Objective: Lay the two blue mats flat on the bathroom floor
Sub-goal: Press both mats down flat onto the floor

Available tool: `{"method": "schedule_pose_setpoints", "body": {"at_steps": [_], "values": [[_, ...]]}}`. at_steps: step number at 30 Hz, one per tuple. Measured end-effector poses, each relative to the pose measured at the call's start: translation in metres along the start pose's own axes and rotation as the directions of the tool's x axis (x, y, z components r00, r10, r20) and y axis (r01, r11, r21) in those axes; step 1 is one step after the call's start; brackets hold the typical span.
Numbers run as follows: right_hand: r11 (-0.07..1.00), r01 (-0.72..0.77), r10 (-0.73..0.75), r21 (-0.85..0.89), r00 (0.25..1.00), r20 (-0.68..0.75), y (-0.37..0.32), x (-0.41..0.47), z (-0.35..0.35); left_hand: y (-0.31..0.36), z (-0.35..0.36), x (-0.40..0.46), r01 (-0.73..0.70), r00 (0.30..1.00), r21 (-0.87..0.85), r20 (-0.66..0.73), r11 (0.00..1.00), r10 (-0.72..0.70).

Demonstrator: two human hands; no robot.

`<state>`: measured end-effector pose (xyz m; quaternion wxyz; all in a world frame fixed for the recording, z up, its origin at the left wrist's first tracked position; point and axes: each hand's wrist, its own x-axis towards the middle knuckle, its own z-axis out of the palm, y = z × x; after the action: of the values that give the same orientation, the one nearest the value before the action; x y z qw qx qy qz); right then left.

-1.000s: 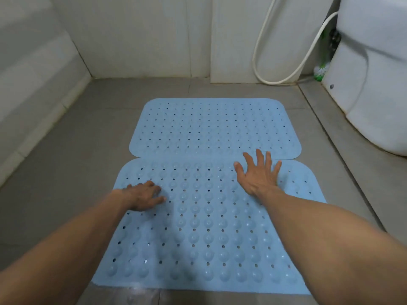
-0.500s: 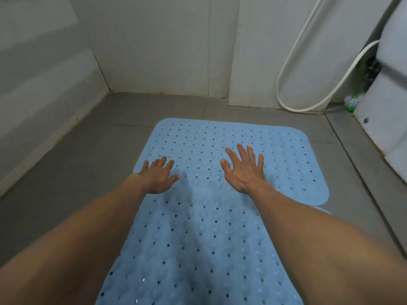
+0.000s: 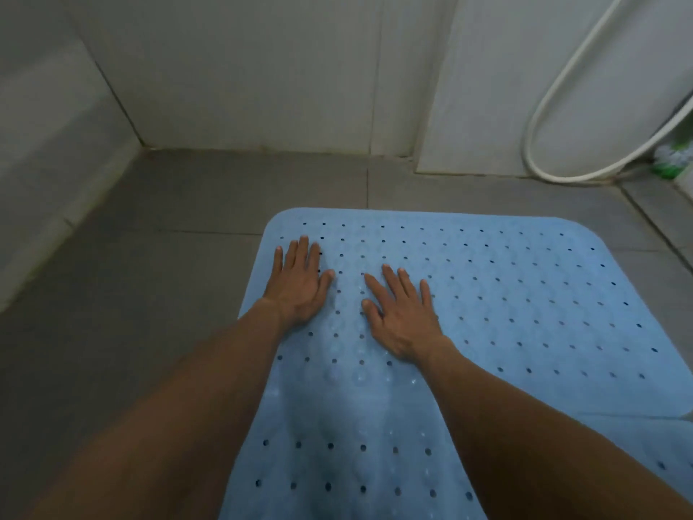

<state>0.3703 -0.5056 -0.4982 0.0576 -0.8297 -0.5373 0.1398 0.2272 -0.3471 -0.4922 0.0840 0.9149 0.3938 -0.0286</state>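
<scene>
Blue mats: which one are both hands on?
The far mat, next to the back wall: left hand and right hand lie flat on it. The near mat lies under the forearms.

Far blue mat (image 3: 525, 294) flat on grey floor, perforated, rounded corners, near blue mat (image 3: 337, 463) flat, abutting its edge

Count: two blue mats, far mat (image 3: 506, 294) and near mat (image 3: 337, 463); two hands, left hand (image 3: 300, 285) and right hand (image 3: 403, 317); one white hose (image 3: 555, 84); one green brush (image 3: 673, 159).
</scene>
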Motion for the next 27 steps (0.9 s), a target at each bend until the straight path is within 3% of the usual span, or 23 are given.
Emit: {"method": "schedule_pose_setpoints", "body": {"at_steps": [7,10,14,23,27], "values": [[1.0,-0.022,0.021,0.0,0.986,-0.164,0.003,0.006,0.027,-0.011,0.025,0.058,0.014,0.998,-0.041,-0.06,0.999,-0.016],[0.999,-0.047,0.049,0.015,0.981,-0.188,-0.006,0.014,0.017,-0.013,0.026,0.056,0.006,0.997,-0.045,-0.082,0.999,-0.01],[0.995,-0.094,0.102,0.04,0.936,-0.336,-0.016,0.052,-0.005,-0.01,0.024,0.055,0.004,0.995,-0.067,-0.096,0.998,-0.01],[0.991,-0.112,0.125,0.067,0.961,-0.245,-0.004,0.14,-0.008,-0.01,0.027,0.056,0.004,0.988,-0.074,-0.151,0.997,-0.015],[0.989,-0.114,0.134,0.092,0.956,-0.262,-0.004,0.141,-0.005,-0.001,0.011,0.075,0.119,0.973,-0.134,-0.18,0.984,-0.142]]}}
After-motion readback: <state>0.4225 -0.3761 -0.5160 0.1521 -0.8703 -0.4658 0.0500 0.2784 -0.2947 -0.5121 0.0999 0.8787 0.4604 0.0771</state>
